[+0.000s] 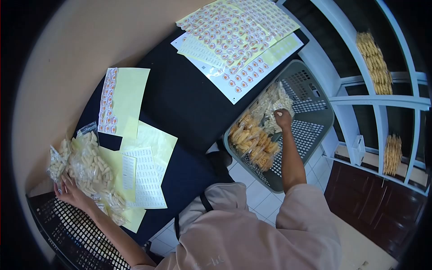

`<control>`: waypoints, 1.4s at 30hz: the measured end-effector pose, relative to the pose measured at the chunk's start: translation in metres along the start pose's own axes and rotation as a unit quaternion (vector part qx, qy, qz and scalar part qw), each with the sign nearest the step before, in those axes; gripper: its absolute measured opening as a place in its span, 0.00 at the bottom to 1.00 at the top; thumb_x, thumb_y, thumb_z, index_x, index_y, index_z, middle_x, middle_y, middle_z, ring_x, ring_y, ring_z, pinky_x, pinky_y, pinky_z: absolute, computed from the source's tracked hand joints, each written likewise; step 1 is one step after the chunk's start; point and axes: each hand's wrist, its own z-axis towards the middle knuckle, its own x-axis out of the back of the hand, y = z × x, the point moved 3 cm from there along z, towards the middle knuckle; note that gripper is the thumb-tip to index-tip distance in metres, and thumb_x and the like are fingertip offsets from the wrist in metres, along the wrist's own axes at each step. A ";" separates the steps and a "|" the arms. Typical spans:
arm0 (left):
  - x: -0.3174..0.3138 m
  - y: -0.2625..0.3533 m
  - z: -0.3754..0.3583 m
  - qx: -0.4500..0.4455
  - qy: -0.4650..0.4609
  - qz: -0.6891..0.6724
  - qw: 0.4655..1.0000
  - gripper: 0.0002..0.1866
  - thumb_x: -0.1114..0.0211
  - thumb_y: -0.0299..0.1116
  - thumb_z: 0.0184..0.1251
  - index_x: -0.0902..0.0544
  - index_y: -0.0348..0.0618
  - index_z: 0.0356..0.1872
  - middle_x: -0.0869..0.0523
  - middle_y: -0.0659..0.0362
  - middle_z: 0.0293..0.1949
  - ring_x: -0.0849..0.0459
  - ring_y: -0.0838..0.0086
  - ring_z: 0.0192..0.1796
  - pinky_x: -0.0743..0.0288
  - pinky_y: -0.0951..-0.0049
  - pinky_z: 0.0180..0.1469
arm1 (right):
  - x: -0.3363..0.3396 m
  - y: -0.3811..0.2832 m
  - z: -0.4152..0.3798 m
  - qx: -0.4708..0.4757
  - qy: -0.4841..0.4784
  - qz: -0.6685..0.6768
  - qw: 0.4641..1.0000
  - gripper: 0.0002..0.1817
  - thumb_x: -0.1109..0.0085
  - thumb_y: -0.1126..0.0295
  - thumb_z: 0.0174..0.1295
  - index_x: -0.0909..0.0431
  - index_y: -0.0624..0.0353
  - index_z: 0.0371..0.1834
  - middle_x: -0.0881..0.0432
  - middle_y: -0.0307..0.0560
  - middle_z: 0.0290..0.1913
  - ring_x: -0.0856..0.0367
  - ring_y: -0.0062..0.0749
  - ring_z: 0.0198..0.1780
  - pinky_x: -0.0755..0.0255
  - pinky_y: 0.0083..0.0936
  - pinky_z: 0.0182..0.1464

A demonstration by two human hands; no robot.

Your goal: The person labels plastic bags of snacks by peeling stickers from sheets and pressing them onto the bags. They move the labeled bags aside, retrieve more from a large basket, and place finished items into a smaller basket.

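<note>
Beside the person's right hand (283,118), down off the edge of the dark counter (189,103), stands a grey perforated plastic laundry basket (310,121) holding clear packets of orange-yellow snacks (252,141) and, further from the body, clear packets of pale white snacks (272,105). That hand reaches into the basket with the fingers curled onto the pale packets, apparently gripping one, though the exact hold is hidden under the knuckles. The basket sits low and close to that side, so a straight arm can reach its contents. Far across on the other side, the left hand (71,192) rests with fingers spread against a heap of clear plastic bags of white capsule-shaped snacks (90,168), pressing or steadying the pile near the counter's edge rather than lifting it; it is not clenched around any one bag. Below that hand lies a black mesh tray (72,229), just beside the heap. Between the two hands, on the counter, are pale yellow backing sheets (148,144) and a white sheet of small printed labels (146,177), lying flat within easy reach of the bags. Beyond the left hand is a strip of round red-and-white stickers on a yellow sheet (110,101), and farther ahead, above the right hand, broad sheets of the same round stickers (238,31) overlap one another. To the right hand's outer side, white shelves (382,101) carry more packets of yellow snacks (373,60).
</note>
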 end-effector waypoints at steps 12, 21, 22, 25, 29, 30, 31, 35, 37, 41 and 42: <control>0.064 0.043 -0.141 0.010 -0.056 0.063 0.996 0.19 0.43 0.31 0.72 0.36 0.34 0.58 0.20 0.54 0.43 0.21 0.69 0.51 0.24 0.71 0.49 | -0.042 -0.011 0.134 0.068 -0.014 -0.164 0.984 0.31 0.40 0.54 0.56 0.25 0.65 0.58 0.30 0.61 0.64 0.35 0.48 0.68 0.34 0.49 0.60; -0.018 0.138 -0.233 -0.033 -0.306 -0.129 0.943 0.09 0.40 0.19 0.61 0.21 0.34 0.43 0.18 0.46 0.49 0.18 0.62 0.52 0.26 0.67 0.55 | 0.173 -0.157 -0.083 0.150 0.325 0.342 0.869 0.11 0.39 0.77 0.60 0.25 0.64 0.46 0.21 0.46 0.35 0.22 0.28 0.36 0.25 0.25 0.43; -0.035 0.166 -0.236 -0.025 -0.402 -0.149 0.903 0.15 0.39 0.25 0.62 0.22 0.35 0.50 0.20 0.47 0.54 0.21 0.59 0.58 0.29 0.64 0.60 | 0.190 -0.205 -0.131 0.203 0.266 0.448 0.829 0.14 0.38 0.79 0.58 0.28 0.64 0.47 0.23 0.43 0.34 0.23 0.26 0.37 0.26 0.25 0.43; -0.055 0.167 -0.243 -0.041 -0.464 -0.253 0.848 0.30 0.40 0.41 0.69 0.34 0.35 0.67 0.30 0.45 0.66 0.33 0.54 0.69 0.40 0.59 0.69 | 0.200 -0.280 -0.223 0.278 0.093 0.409 0.864 0.18 0.38 0.83 0.56 0.31 0.64 0.48 0.25 0.47 0.41 0.24 0.28 0.44 0.27 0.25 0.47; -0.038 0.155 -0.235 -0.006 -0.420 -0.311 0.853 0.34 0.48 0.47 0.73 0.42 0.32 0.70 0.32 0.45 0.66 0.35 0.56 0.70 0.43 0.61 0.70 | 0.175 -0.372 -0.319 0.421 -0.194 0.443 0.768 0.16 0.39 0.81 0.54 0.26 0.65 0.46 0.23 0.52 0.47 0.24 0.37 0.50 0.29 0.31 0.54; -0.030 0.147 -0.229 0.027 -0.397 -0.302 0.866 0.35 0.50 0.48 0.74 0.44 0.31 0.70 0.31 0.44 0.65 0.34 0.57 0.69 0.43 0.63 0.70 | 0.173 -0.394 -0.328 0.524 -0.226 0.381 0.727 0.16 0.39 0.80 0.52 0.25 0.67 0.46 0.22 0.55 0.47 0.23 0.44 0.52 0.30 0.34 0.56; -0.021 0.139 -0.225 0.027 -0.387 -0.305 0.870 0.35 0.50 0.48 0.74 0.44 0.31 0.70 0.31 0.44 0.65 0.34 0.57 0.69 0.43 0.63 0.70 | 0.169 -0.411 -0.338 0.534 -0.295 0.388 0.691 0.15 0.41 0.80 0.52 0.24 0.68 0.45 0.21 0.56 0.46 0.24 0.47 0.55 0.31 0.34 0.57; 0.026 0.076 -0.222 0.211 -0.222 -0.292 0.906 0.23 0.50 0.43 0.76 0.28 0.32 0.58 0.21 0.52 0.53 0.23 0.72 0.55 0.31 0.72 0.58 | 0.137 -0.440 -0.364 0.429 -0.541 0.420 0.590 0.12 0.44 0.84 0.55 0.24 0.70 0.43 0.20 0.57 0.46 0.21 0.42 0.51 0.27 0.29 0.51; 0.049 0.053 -0.223 0.310 -0.162 -0.299 0.888 0.15 0.49 0.36 0.77 0.20 0.34 0.45 0.16 0.62 0.39 0.21 0.83 0.41 0.26 0.81 0.46 | 0.118 -0.448 -0.372 0.341 -0.625 0.417 0.565 0.11 0.45 0.85 0.55 0.24 0.71 0.42 0.20 0.57 0.46 0.19 0.39 0.50 0.25 0.27 0.49; 0.086 -0.009 -0.239 0.432 -0.063 -0.367 0.821 0.14 0.48 0.37 0.76 0.20 0.36 0.47 0.16 0.61 0.41 0.19 0.80 0.42 0.25 0.79 0.46 | 0.053 -0.484 -0.359 0.530 -0.438 0.277 0.671 0.12 0.40 0.83 0.54 0.22 0.67 0.42 0.19 0.53 0.45 0.18 0.36 0.46 0.23 0.24 0.42; 0.089 -0.016 -0.244 0.496 -0.024 -0.410 0.765 0.15 0.48 0.38 0.76 0.20 0.37 0.48 0.16 0.60 0.42 0.19 0.78 0.43 0.24 0.78 0.47 | 0.039 -0.490 -0.361 0.531 -0.440 0.273 0.671 0.12 0.40 0.83 0.54 0.22 0.67 0.42 0.19 0.53 0.45 0.18 0.36 0.46 0.23 0.24 0.42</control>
